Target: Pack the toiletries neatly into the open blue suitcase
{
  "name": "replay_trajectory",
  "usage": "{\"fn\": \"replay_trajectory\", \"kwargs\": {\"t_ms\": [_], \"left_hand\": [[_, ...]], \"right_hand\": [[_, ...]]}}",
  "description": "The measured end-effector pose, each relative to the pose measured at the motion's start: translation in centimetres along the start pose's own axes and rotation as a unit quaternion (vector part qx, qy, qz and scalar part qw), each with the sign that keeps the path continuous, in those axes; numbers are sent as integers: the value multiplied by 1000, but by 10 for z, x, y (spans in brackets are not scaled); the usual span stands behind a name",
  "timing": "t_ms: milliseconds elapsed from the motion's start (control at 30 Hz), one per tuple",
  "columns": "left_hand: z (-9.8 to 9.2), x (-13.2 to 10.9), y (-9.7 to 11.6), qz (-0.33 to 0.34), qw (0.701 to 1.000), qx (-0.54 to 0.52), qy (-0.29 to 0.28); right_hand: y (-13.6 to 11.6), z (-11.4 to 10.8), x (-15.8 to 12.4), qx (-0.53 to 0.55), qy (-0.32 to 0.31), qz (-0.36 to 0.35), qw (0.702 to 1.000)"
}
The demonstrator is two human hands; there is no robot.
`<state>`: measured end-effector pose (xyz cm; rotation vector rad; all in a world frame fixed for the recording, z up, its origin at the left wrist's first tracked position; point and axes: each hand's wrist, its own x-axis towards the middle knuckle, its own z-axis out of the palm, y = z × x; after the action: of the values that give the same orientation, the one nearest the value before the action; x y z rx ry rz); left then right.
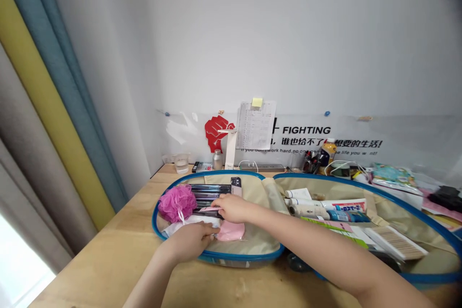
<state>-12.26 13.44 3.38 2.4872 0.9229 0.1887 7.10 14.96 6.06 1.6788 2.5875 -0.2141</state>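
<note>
A blue-rimmed, beige-lined case (258, 245) lies unfolded on the wooden table. In its left half, my right hand (231, 208) reaches across with its fingers closed around a narrow pink piece (210, 209). My left hand (193, 240) is lower, fingers bent together at the edge of a flat pink item (231, 231) that seems to be in clear wrap; its exact grip is hidden. Beside the hands are a purple bath puff (177, 202), a white packet (204, 220) and a pack of dark, slim toothbrush-like sticks (212, 187).
The case's right half holds toothpaste-like tubes (342, 204), a blue tube (348, 215), green-and-pink packs (327, 224) and a white ribbed item (397, 243). Behind stand a glass of water (181, 163), a white lamp (230, 149) and a yellow-labelled bottle (327, 151). Curtains hang at left.
</note>
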Motion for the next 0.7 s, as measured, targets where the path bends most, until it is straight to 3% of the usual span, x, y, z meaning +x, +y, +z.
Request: {"fn": "replay_trajectory", "kwargs": {"t_ms": [200, 333, 567, 700], "left_hand": [[10, -7, 3, -10, 999, -15, 28], [18, -12, 6, 6, 996, -22, 85], [31, -18, 11, -9, 985, 27, 167], [40, -21, 10, -5, 978, 70, 196]], "right_hand": [[-9, 21, 14, -4, -18, -37, 999], [-11, 28, 14, -15, -34, -58, 998], [-9, 29, 14, -25, -58, -74, 995], [-8, 18, 12, -8, -45, -71, 996]]}}
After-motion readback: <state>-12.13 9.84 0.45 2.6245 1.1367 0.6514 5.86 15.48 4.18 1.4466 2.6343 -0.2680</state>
